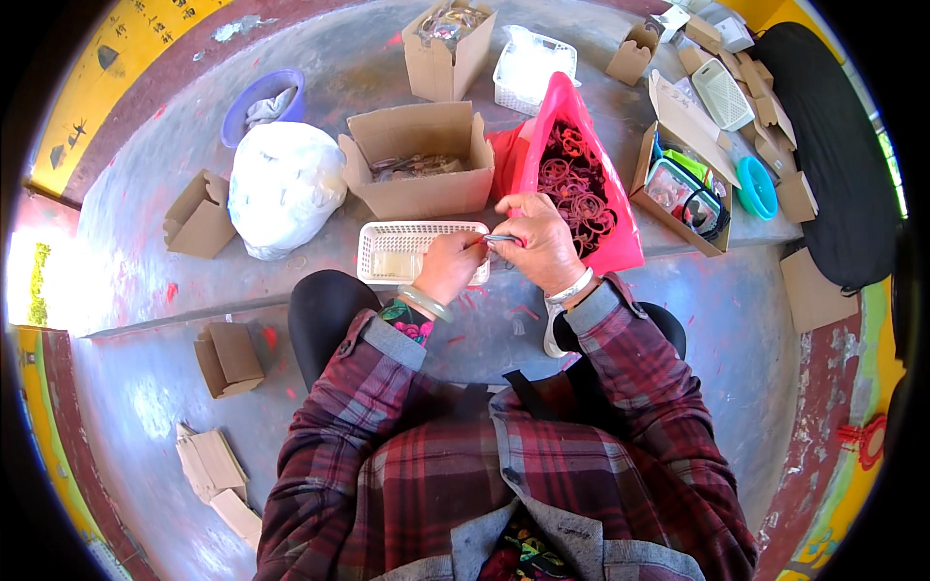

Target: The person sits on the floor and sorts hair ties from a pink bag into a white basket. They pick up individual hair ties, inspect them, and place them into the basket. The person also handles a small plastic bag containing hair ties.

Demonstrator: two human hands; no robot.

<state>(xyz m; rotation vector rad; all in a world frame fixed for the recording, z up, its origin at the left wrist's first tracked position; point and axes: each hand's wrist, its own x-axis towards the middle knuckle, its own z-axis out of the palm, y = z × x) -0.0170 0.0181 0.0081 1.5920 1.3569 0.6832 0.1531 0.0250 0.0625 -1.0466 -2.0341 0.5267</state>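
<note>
Dark written characters [155, 23] stand on the yellow wall band [85, 95] at the upper left of the frame, set in short rows near the rim. Faint marks appear on the raised cardboard flap [696, 124] at the upper right; these are too small to read.

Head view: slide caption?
Left hand and right hand pinch a thin item near a white basket and pink bag of reddish loops.

You sit in what seems an improvised workshop: on the bare concrete floor [741, 373] around you stand several open cardboard boxes [431, 194] and plastic basins [757, 191], and a yellow-and-maroon painted wall [73, 102] encloses the side.
</note>
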